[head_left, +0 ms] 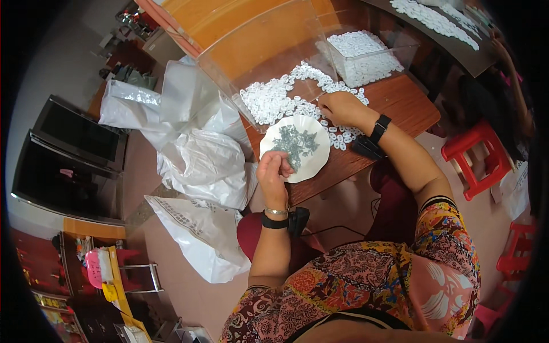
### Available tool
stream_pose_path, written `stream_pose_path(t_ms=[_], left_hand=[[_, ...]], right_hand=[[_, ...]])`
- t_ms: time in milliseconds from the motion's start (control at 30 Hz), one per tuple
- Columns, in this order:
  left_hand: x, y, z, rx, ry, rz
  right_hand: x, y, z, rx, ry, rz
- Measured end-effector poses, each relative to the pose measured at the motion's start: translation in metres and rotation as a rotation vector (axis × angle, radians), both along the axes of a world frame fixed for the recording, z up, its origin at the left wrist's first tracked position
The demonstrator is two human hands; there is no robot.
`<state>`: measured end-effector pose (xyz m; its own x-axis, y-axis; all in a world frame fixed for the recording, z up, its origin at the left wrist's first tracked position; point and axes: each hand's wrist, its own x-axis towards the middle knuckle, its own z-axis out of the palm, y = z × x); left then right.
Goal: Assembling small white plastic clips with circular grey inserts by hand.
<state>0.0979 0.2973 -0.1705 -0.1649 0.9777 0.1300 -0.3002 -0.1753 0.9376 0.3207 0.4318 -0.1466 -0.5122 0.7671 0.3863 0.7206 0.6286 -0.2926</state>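
My left hand (274,167) is at the near left rim of a white scalloped plate (318,164), its fingers curled together. Small grey pieces (297,142) lie heaped on the plate; whatever the left fingers hold is too small to name. Beyond the plate, my right hand (342,108) reaches down among small white oval pieces with holes (262,102), fingers bent and pressed together. Its fingertips are partly hidden, so I cannot make out what is in them. Loose white pieces are spread around and beneath that hand.
A clear box (366,62) full of white pieces stands at the far right of the wooden table (396,102). Behind the loose pile is a larger clear bin (260,43). White sacks (200,166) crowd the left side. To the right stand a red stool (479,160) and another person (503,86).
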Motion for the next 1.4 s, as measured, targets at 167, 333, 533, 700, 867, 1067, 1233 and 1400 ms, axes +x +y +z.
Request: stream_pose_path(t_ms=[167, 333, 533, 700, 867, 1067, 1233, 1400], left_hand=[[0.007, -0.001, 0.007, 0.015, 0.012, 0.007], [0.001, -0.004, 0.003, -0.002, 0.052, 0.0], [0.004, -0.004, 0.004, -0.01, 0.04, 0.008], [0.006, -0.002, 0.001, 0.0, 0.07, -0.015], [0.008, -0.003, 0.001, -0.013, 0.047, -0.021], [0.01, -0.002, 0.004, 0.002, 0.04, -0.022], [0.008, -0.004, 0.001, -0.002, 0.053, -0.011], [0.006, -0.009, 0.001, -0.001, 0.024, 0.0]], right_hand=[[0.001, -0.004, -0.002, 0.017, -0.014, -0.047], [-0.004, -0.022, 0.019, -0.26, -0.18, 0.104], [-0.009, -0.021, 0.01, -0.257, -0.124, 0.141], [-0.006, -0.016, 0.004, -0.192, -0.102, 0.112], [0.004, -0.01, 0.003, -0.051, -0.167, 0.049], [-0.001, -0.007, -0.006, 0.003, -0.286, 0.003], [-0.004, -0.005, -0.011, -0.009, -0.321, -0.026], [0.005, -0.013, 0.007, -0.125, -0.331, 0.019]])
